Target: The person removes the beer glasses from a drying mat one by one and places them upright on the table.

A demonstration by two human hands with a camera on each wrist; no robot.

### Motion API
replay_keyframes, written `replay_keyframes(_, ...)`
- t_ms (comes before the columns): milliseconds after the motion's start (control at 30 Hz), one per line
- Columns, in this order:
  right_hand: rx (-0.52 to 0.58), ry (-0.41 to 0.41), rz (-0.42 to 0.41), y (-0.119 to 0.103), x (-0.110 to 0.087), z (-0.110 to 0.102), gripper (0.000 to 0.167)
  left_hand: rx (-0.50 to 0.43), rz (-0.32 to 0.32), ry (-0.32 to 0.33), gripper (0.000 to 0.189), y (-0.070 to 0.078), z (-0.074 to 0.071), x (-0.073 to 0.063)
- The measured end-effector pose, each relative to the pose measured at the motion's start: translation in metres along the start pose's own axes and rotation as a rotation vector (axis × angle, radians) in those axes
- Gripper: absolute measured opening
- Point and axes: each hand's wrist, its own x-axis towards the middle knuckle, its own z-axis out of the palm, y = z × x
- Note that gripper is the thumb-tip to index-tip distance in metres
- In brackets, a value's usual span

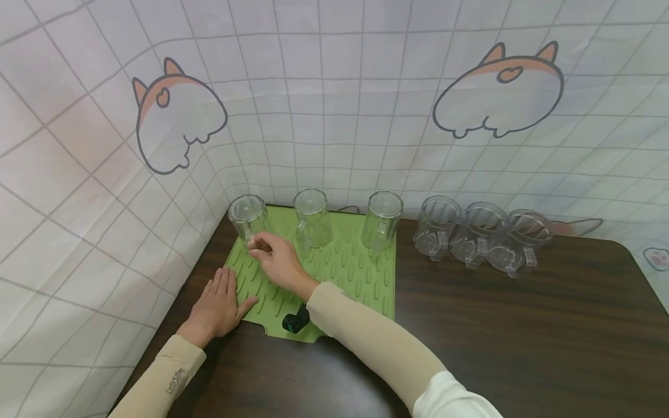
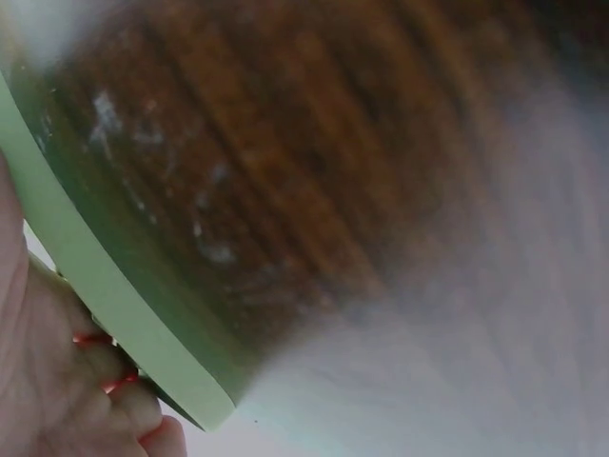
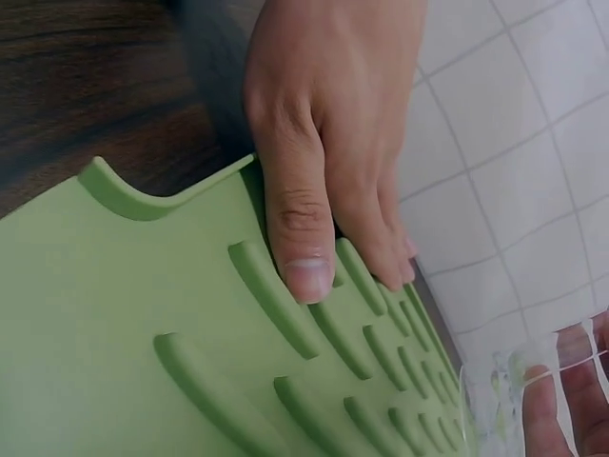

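Glass mug (image 1: 248,216) at ten o'clock on the green mat (image 1: 360,281), its handle pinched by the right hand's (image 1: 278,261) curled fingers. Left hand (image 1: 216,303) rests on the mat's edge near eight, fingers straight, thumb out. Second mug (image 1: 312,220), twelve; third mug (image 1: 382,220), two. Three clear mugs (image 1: 477,232) stand on the brown table (image 1: 496,337), three o'clock.

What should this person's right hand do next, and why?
Perhaps the right hand should release the leftmost glass mug: it appears to stand at the corner of the green mat, while the left hand rests on the mat's edge and three more mugs stand on the table.
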Motion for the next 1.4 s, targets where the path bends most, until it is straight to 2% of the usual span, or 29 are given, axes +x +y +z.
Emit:
replay_keyframes(633, -0.001, -0.023, -0.004, -0.009, -0.019, -0.020, 0.014, 0.001, 0.005, -0.003, 0.094, -0.002, 0.003, 0.002)
replay_keyframes(933, 0.023, -0.030, -0.041, -0.015, -0.029, -0.030, 0.018, -0.032, 0.032, -0.002, 0.107, -0.012, 0.011, 0.006)
replay_keyframes(1200, 0.068, -0.051, -0.032, -0.023, -0.038, -0.038, 0.020, -0.007, 0.022, 0.002, 0.097, -0.005, 0.005, 0.002)
replay_keyframes(1400, 0.124, -0.043, -0.035, -0.029, -0.045, -0.050, 0.018, 0.033, 0.039, 0.016, 0.095, -0.003, 0.004, 0.003)
